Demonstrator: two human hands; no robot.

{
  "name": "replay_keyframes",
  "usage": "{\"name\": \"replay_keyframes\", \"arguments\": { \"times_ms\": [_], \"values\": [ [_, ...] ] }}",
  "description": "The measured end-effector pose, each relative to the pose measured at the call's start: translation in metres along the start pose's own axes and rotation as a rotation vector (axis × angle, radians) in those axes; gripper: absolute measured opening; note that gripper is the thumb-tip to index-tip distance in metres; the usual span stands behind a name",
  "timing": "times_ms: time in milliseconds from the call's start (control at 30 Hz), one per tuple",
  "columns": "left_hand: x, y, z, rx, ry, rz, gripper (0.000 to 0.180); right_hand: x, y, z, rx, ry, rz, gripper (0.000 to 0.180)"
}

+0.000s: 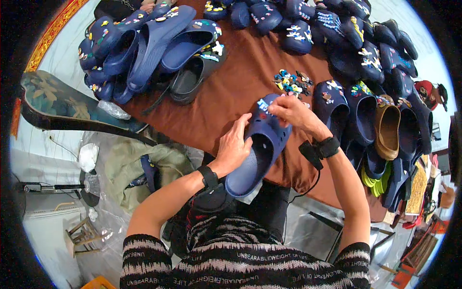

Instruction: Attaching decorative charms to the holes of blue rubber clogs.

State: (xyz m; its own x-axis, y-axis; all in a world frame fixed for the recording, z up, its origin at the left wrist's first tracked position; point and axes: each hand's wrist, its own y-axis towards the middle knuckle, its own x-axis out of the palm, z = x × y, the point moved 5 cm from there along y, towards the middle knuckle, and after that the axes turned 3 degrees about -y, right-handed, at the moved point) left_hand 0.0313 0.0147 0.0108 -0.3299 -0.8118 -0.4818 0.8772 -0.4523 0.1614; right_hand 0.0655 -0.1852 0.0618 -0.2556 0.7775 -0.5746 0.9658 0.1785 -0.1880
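Observation:
A dark blue clog point(250, 166) is tilted in front of me, its heel toward my body and its toe over the brown-covered table. My left hand point(233, 147) is closed round its left side, fingers along the rim of the opening. On the toe sits a blue and white shoe charm point(263, 107), with a small red charm point(263, 116) below it. My right hand point(294, 113) is closed in a pinch at the edge of the blue and white charm; its fingertips partly hide that spot. Just beyond lies a pile of loose colourful charms point(292, 83).
Decorated blue clogs point(161, 45) are heaped at the far left, next to a black clog point(187, 79). More clogs point(296, 36) line the far side. At right stand several clogs, one brown point(387, 127). A wooden chair back point(67, 103) borders the table's left edge.

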Motion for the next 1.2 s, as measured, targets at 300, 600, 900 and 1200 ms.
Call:
{"name": "replay_keyframes", "arguments": {
  "times_ms": [300, 600, 900, 1200],
  "values": [
    [0.000, -0.002, -0.003, 0.002, -0.005, 0.019, 0.071, 0.021, 0.019, -0.021, 0.202, -0.342, -0.348, 0.040],
    [-0.001, -0.004, -0.003, 0.118, -0.015, 0.087, 0.076, 0.023, 0.034, -0.039, 0.251, -0.541, -0.581, 0.042],
    [-0.002, 0.001, 0.002, 0.108, -0.008, 0.053, 0.076, 0.023, 0.038, -0.005, 0.390, -0.338, -0.518, 0.046],
    [0.002, -0.005, -0.002, 0.087, 0.012, -0.013, 0.075, 0.030, 0.042, -0.030, 0.402, -0.614, -0.629, 0.047]
  ]
}}
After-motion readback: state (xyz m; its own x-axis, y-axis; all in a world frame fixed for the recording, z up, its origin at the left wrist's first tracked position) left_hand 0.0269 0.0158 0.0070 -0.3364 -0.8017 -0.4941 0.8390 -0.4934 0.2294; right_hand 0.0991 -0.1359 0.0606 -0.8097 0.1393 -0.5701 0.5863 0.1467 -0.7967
